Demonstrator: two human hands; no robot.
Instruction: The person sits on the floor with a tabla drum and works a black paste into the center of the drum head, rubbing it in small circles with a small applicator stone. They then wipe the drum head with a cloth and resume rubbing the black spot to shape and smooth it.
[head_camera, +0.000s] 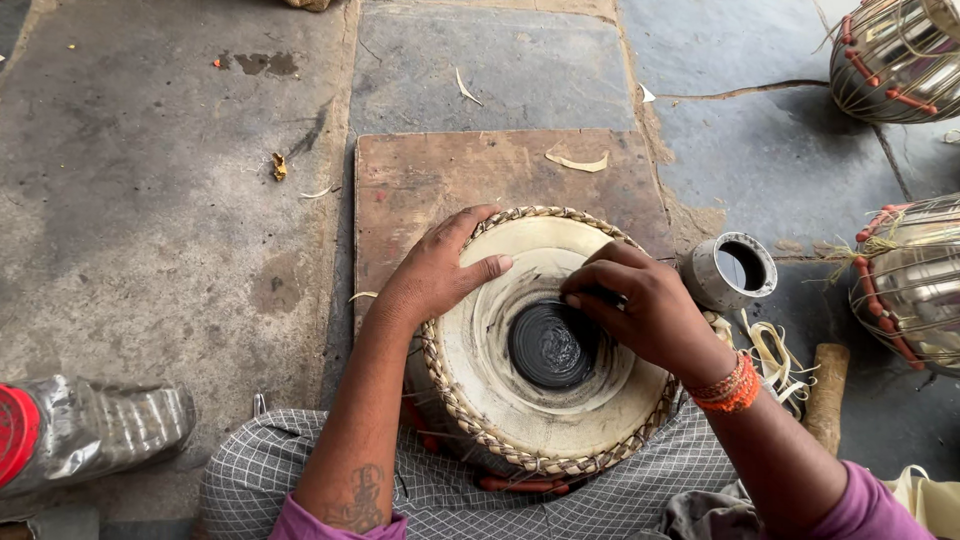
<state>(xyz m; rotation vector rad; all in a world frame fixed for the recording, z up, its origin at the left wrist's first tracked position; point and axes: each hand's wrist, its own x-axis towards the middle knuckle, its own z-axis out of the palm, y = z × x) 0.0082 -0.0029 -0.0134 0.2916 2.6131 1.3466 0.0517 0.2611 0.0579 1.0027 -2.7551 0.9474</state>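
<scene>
Fingers of your right hand (645, 305) are bunched together, tips pressed down at the upper right edge of the black disc (553, 345) in the middle of the drum head (490, 385); whether they pinch anything small between them cannot be told. Your left hand (437, 272) lies flat on the upper left rim of the drum, fingers spread and curled over the braided edge (470, 425), thumb (483, 268) stretched inward across the pale skin toward your right fingertips, not touching them. Under both sets of fingers the drum sits upright, skin facing up, its near side resting against your lap on a checked cloth (450, 495), its far side over a worn wooden board (440, 175) that lies on the stone floor (150, 200). Just right of your right fingers stands a small grey open-topped cup (730, 272), near it pale strips (775, 350) and a wooden handle (828, 390). Further right of those fingers, well apart, two shiny metal drum shells (915, 285) laced with cord. Far to the left of your left fingers, a clear plastic bottle with a red cap (90, 430) lies on the floor. An orange thread band (730, 390) circles your right wrist.
</scene>
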